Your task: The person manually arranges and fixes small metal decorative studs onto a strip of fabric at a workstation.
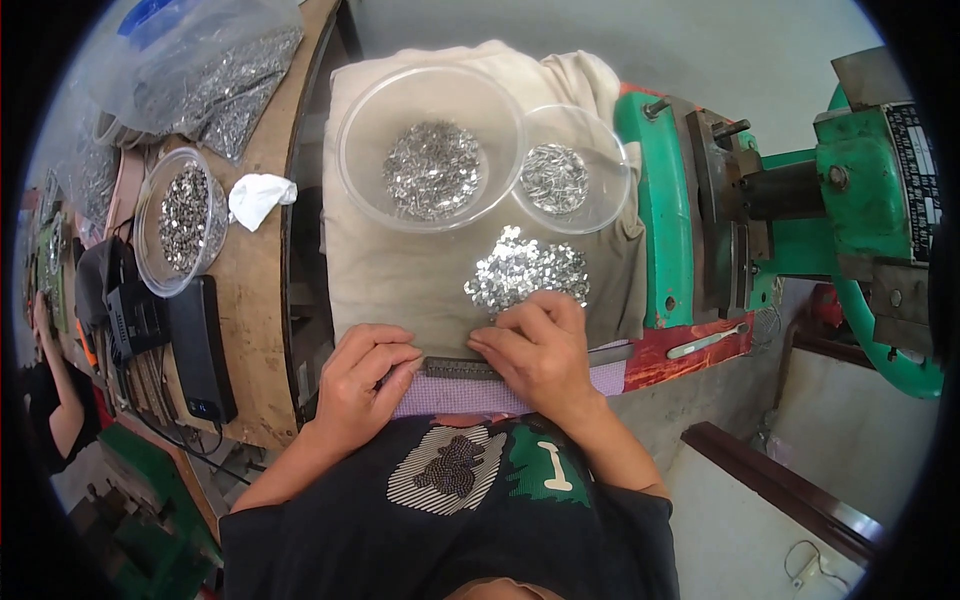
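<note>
Beige cloth [385, 270] covers the work surface, with a wooden table [255, 350] to its left and a green machine [657, 235] close on its right. From my remote seat, I see the dark notched strip [455, 369] lying crosswise along the near edge of the cloth, by the purple checked fabric [460, 398].

My left hand [360, 378] has its fingers bent and its thumb brought close under them, at the strip's left end; I cannot tell whether they grip it or any small piece. My right hand [543, 350] is curled over the strip farther along, fingertips drawn together, its back to the camera; what it pinches, if anything, I cannot make out.

Just beyond the right hand lies the pile of shiny metal bits [525, 272], loose on the cloth. Behind it, the large clear tub [362, 150] and the smaller clear tub [610, 180] both hold metal pieces.

As I judge it, the step in hand is fine fingertip work at the strip. I would steady its left end lightly, keep it flat, and use only the right fingertips on small pieces. I would lift the right knuckles clear of the pile, since a brush there could scatter bits across the strip.
</note>
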A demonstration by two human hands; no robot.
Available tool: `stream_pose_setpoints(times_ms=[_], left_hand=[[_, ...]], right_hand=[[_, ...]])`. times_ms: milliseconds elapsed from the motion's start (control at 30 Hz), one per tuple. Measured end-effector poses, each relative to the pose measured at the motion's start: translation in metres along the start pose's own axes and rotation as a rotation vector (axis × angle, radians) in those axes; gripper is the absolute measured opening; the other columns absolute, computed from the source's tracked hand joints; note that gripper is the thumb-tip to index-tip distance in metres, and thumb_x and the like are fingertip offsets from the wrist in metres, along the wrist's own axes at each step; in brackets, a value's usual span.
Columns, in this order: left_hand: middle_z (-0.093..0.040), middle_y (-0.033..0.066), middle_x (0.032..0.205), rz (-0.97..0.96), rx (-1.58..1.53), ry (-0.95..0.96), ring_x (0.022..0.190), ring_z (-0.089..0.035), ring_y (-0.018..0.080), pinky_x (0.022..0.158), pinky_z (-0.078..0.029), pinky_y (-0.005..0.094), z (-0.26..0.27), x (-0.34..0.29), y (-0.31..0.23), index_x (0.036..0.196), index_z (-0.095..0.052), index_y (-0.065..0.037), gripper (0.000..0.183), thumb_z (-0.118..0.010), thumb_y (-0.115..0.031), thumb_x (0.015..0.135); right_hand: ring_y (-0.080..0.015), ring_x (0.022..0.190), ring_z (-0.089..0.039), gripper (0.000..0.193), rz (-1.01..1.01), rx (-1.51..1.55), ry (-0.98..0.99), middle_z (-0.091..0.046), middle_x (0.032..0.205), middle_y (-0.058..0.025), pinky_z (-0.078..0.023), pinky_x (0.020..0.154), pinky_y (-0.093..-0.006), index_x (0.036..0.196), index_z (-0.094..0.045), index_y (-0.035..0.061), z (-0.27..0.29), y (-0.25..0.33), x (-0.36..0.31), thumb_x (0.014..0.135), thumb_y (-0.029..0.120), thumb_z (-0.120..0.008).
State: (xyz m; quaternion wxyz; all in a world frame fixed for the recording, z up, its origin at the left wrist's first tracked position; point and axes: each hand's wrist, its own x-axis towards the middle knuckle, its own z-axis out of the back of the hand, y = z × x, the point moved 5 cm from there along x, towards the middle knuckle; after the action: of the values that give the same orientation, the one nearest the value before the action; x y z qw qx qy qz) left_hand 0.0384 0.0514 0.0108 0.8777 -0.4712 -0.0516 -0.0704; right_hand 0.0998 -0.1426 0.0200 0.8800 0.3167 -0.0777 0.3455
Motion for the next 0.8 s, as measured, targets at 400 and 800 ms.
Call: stream_pose_setpoints(times_ms=[400, 800], left_hand=[[-0.068, 0.0083, 0.125, -0.118, 0.183, -0.025, 0.124, -0.061, 0.0292, 0.102, -0.044, 0.0445, -0.011, -0.022, 0.013, 0.107, -0.072, -0.006, 0.034, -0.081, -0.014, 0.075], [-0.069, 0.0053, 0.124, -0.141, 0.176, -0.002, 0.123, -0.061, 0.0254, 0.101, -0.043, 0.0439, -0.016, -0.020, 0.012, 0.099, -0.072, -0.008, 0.027, -0.082, -0.020, 0.077]], right_hand=[[-0.0225, 0.103, -0.050, 0.015, -0.110, -0.111, -0.023, -0.065, 0.094, 0.0074, -0.032, 0.089, -0.0392, 0.084, -0.079, 0.0196, 0.001, -0.006, -0.010, 0.070, 0.021, -0.085], [-0.0252, 0.106, -0.047, 0.009, -0.308, 0.212, 0.183, -0.065, 0.094, 0.0043, -0.030, 0.092, -0.0408, 0.084, -0.078, 0.0114, -0.017, 0.011, 0.005, 0.077, 0.017, -0.080]])
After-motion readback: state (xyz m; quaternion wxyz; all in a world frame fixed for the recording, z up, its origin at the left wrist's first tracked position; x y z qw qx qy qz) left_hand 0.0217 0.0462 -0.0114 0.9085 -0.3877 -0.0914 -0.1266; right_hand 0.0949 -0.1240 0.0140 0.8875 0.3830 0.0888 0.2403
